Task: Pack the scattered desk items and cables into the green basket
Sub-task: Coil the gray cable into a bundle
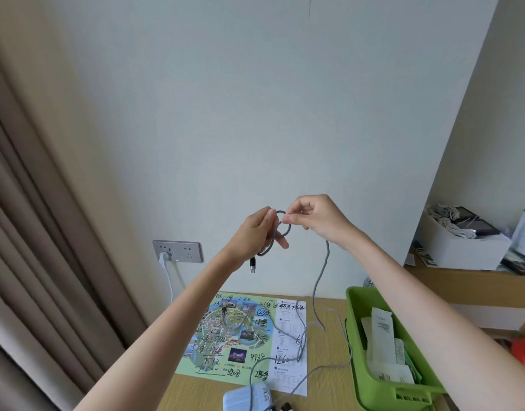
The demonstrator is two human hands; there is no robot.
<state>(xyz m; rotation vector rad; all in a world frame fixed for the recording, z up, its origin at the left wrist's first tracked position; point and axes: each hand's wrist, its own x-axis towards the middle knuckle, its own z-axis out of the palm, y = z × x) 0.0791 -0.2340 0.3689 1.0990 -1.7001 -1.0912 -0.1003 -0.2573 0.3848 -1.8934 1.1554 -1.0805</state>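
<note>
Against the wall [255, 84] I held the grey cable [322, 265] above the desk [202, 393] — left hand [252, 235] gripping its coil, right hand [314, 216] pinching a loop — to fit the green basket [374, 393] at the desk's right edge.

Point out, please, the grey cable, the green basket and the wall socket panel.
grey cable [252, 264]: head view, on its black hanging plug.
green basket [359, 381]: head view, on its left wall.
wall socket panel [190, 251]: head view, on its right outlet face.

We're in a home room here: beige curtain [32, 232] on the left, wall socket [178, 251], wooden desk [196, 393], cluttered side shelf [463, 280].
</note>
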